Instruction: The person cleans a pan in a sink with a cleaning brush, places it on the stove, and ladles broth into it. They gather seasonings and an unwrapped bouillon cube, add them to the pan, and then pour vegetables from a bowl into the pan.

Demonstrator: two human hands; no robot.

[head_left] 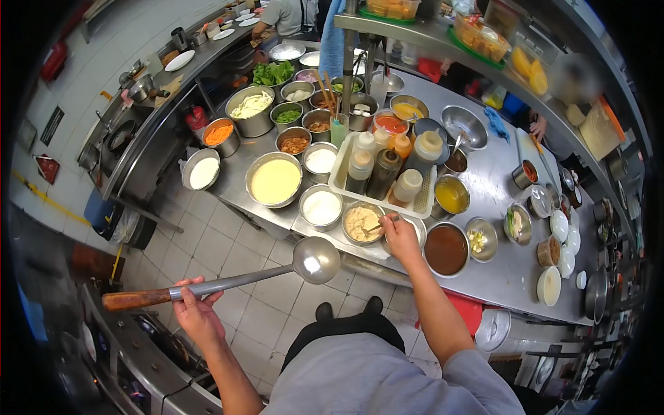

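My left hand (196, 311) is closed around a long-handled ladle (249, 278), gripping it where the wooden handle meets the metal shaft. The ladle's round bowl hangs over the floor in front of the counter, with no food visible in it. At the counter's front edge, my right hand (400, 236) pinches the handle of a metal spoon (374, 227). Its tip rests in a pale, chunky paste inside a steel bowl (362, 242). Beside that stand a bowl of white powder (321, 208) and a pot of brown sauce (446, 250).
A white basket (335, 181) of squeeze bottles stands behind my right hand. Several ingredient containers crowd the steel counter (494, 280). An overhead shelf (415, 36) crosses above it. At my left is a stove (149, 363). Other people stand across the counter.
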